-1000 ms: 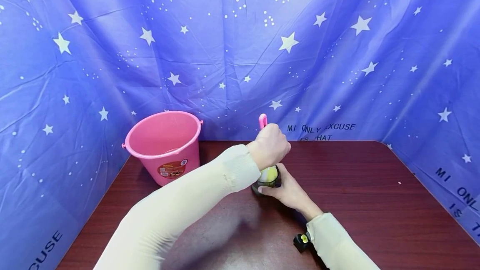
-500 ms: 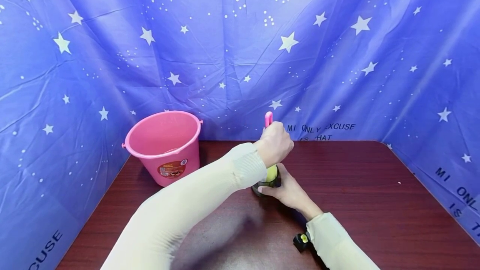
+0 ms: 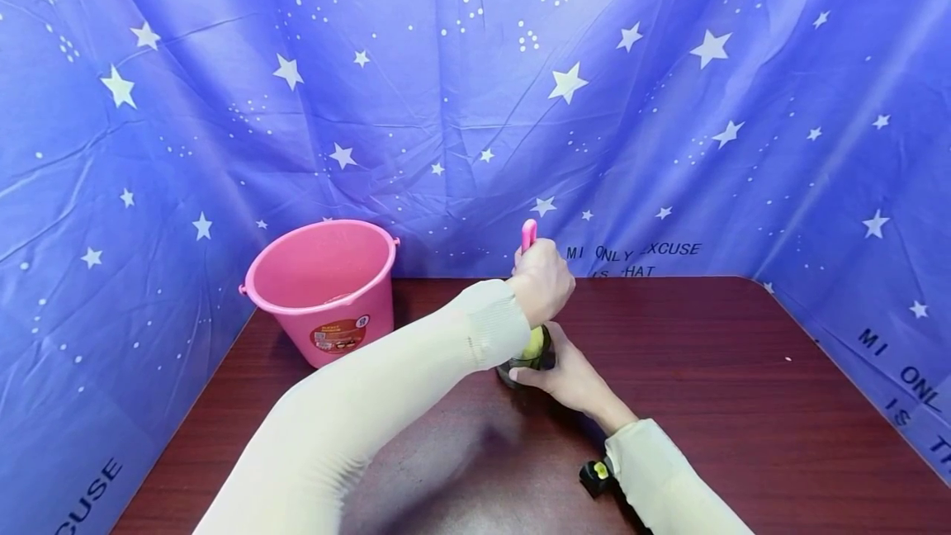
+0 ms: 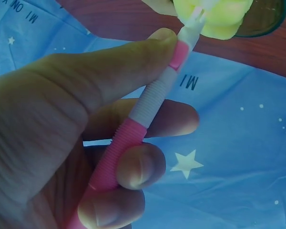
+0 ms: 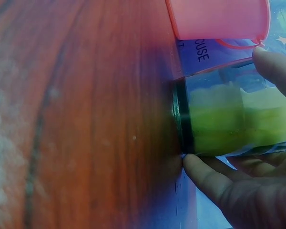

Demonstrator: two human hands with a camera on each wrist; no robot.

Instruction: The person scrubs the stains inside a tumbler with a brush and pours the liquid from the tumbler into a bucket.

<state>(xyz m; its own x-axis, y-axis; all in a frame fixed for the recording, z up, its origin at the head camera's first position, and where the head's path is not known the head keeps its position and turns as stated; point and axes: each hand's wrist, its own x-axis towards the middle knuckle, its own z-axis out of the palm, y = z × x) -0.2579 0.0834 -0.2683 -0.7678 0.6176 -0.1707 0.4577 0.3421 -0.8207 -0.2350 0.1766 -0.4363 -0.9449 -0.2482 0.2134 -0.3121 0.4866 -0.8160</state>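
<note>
My left hand (image 3: 545, 281) grips the pink and white handle of a sponge cup brush (image 4: 151, 102), thumb along the upper part and fingers curled round it. The brush's yellow and white sponge head (image 4: 219, 21) sits inside a dark-tinted clear glass (image 5: 214, 86). In the right wrist view the sponge fills much of the glass. My right hand (image 3: 574, 376) holds the glass round its side, thumb on the near side and fingers behind. The glass stands upright on the table, its base right at the tabletop. My left forearm and sleeve cover part of it in the head view.
A pink bucket (image 3: 360, 316) with an orange label stands at the back left of the dark red wooden table (image 3: 691, 370). Behind hangs a blue star-patterned curtain (image 3: 475, 122). A small black device (image 3: 594, 479) sits at my right wrist.
My left hand has shifted slightly right and up with the brush handle, and less white of the sponge shows. My right hand keeps its hold on the glass in the same place.
</note>
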